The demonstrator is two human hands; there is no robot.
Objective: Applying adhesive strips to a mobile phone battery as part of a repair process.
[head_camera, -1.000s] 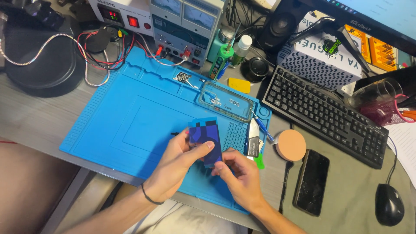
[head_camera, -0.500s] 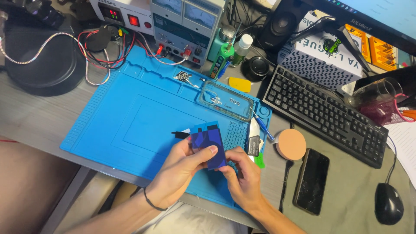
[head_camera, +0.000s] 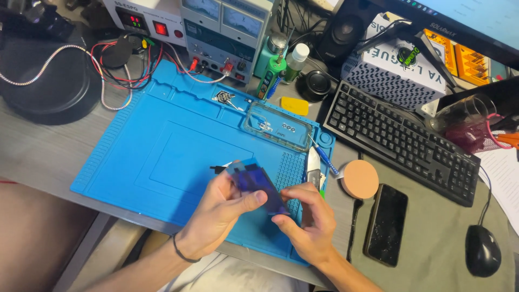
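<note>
Both hands clamp a dark blue flat part point(head_camera: 258, 186) at lower centre: left hand point(head_camera: 224, 213) fingers and right hand point(head_camera: 308, 221) fingers grip it. Its long axis runs from upper left to lower right.

The flat part point(head_camera: 258, 183) I hold is dark blue with a paler blue edge. Under my hands lies a bright blue mat point(head_camera: 162, 146). The clear tray point(head_camera: 277, 126) on it is see-through. Beside it sits a yellow pick point(head_camera: 294, 105). The keyboard point(head_camera: 403, 140), the mouse point(head_camera: 482, 250) and the phone point(head_camera: 385, 224) are black, and the round pad point(head_camera: 360, 178) is peach. Red and black wires point(head_camera: 121, 65) run at the top. My left wrist wears a black band point(head_camera: 183, 252).
</note>
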